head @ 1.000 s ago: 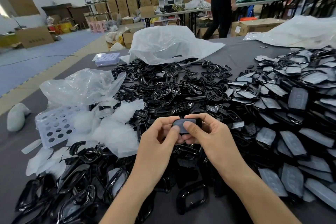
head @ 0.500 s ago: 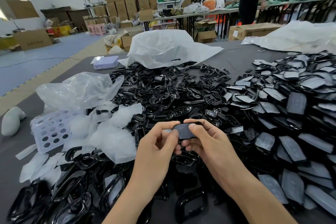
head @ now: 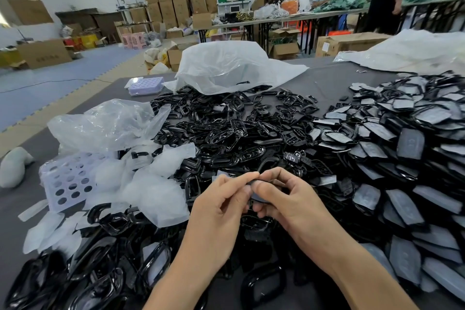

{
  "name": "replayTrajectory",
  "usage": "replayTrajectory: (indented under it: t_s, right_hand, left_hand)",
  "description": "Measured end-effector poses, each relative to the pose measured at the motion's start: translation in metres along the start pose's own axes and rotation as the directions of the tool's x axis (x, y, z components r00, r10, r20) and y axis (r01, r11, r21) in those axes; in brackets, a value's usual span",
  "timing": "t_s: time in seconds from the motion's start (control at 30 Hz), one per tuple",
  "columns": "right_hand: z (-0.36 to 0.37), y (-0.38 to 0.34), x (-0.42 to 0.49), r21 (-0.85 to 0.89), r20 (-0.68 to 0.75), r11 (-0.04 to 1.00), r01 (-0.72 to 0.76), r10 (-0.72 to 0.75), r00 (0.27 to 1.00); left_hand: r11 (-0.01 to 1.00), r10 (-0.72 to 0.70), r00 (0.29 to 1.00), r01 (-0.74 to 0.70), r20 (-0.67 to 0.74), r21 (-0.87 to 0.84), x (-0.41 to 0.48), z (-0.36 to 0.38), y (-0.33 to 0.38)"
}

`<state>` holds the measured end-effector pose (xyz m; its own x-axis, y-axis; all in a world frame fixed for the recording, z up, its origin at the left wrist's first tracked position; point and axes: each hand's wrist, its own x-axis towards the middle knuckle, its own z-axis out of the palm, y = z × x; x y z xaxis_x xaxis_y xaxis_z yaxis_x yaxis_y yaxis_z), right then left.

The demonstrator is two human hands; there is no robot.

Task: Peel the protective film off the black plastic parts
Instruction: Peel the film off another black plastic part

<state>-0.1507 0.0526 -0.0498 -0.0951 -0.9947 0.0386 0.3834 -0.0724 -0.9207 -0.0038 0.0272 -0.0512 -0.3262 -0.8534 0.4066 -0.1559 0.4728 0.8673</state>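
Observation:
Both hands meet over the middle of the table around one small black plastic part (head: 259,197). My right hand (head: 289,199) grips the part from the right, thumb on top. My left hand (head: 221,206) pinches at its upper left edge with thumb and forefinger. The part is mostly hidden by the fingers, and I cannot make out whether film has lifted from it. A heap of film-covered black parts (head: 402,158) fills the right side. Glossy black frames (head: 226,133) lie in the centre and at the lower left.
Peeled film pieces (head: 156,189) and a clear plastic bag (head: 105,123) lie left of my hands beside a perforated lilac tray (head: 65,181). A white bag (head: 226,68) sits at the far side of the dark table (head: 334,83). People work at tables behind.
The hands have dropped slightly and turned the part edge-on; the left fingertips have shifted from its face to its upper edge. The camera tilted a little higher.

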Motion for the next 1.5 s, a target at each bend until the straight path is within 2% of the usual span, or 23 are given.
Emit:
replayTrajectory:
  t_s: [0.13,0.27,0.37,0.57,0.67,0.73,0.8,0.93,1.03,1.2,1.33,1.43,1.5]
  right_hand:
    - [0.0,-0.004,0.0,-0.01,-0.024,0.999,0.032,-0.032,0.999]
    - [-0.004,-0.004,0.001,0.013,-0.09,0.999,0.052,-0.05,0.995]
    - [-0.002,-0.005,-0.001,0.048,-0.113,0.997,0.053,-0.047,0.992]
    - [-0.004,-0.006,-0.001,0.092,-0.222,0.995,0.037,-0.015,0.975]
    - [-0.007,-0.009,-0.001,0.114,-0.232,0.993,0.037,-0.01,0.973]
    - [-0.008,-0.009,0.0,0.127,-0.216,0.991,0.044,-0.016,0.976]
    - [-0.009,-0.008,0.001,0.132,-0.211,0.99,0.038,-0.009,0.978]
    - [-0.007,-0.009,0.001,0.124,-0.162,0.992,-0.001,0.021,0.986]
    - [-0.001,-0.006,-0.002,0.077,-0.091,0.997,-0.013,0.02,0.996]
    - [0.007,-0.002,-0.01,-0.152,-0.015,0.988,0.035,-0.038,0.999]
    - [0.003,0.0,-0.02,-0.283,0.041,0.959,0.027,-0.015,0.999]
    - [-0.008,-0.011,-0.023,-0.36,-0.011,0.932,0.044,-0.052,0.999]
    - [-0.027,-0.039,-0.018,-0.347,-0.11,0.929,0.129,-0.177,0.978]
  left_hand:
    - [0.985,0.136,0.981,-0.148,0.136,0.083,-0.005,-0.001,0.002]
    - [0.924,0.23,0.97,-0.245,0.085,0.295,-0.006,0.0,0.004]
    - [0.846,0.293,0.945,-0.328,0.149,0.421,-0.008,0.002,0.005]
    - [0.752,0.308,0.883,-0.454,0.353,0.479,-0.016,0.014,0.01]
    - [0.74,0.329,0.872,-0.477,0.362,0.475,-0.018,0.017,0.012]
    - [0.774,0.352,0.889,-0.452,0.293,0.443,-0.017,0.014,0.012]
    - [0.858,0.329,0.933,-0.36,0.145,0.368,-0.016,0.01,0.01]
    - [0.983,0.098,0.991,-0.082,-0.089,0.165,-0.012,0.008,0.007]
    - [0.997,-0.069,0.995,0.071,-0.075,0.025,-0.007,0.007,0.006]
    - [0.993,-0.118,0.978,0.117,-0.175,-0.013,0.001,-0.001,-0.002]
    - [0.99,-0.141,0.971,0.137,-0.194,-0.033,0.003,-0.004,-0.007]
    - [0.992,-0.115,0.984,0.107,-0.139,-0.061,-0.003,0.003,-0.002]
    - [1.0,-0.028,0.995,0.028,-0.099,-0.002,-0.011,0.007,0.004]
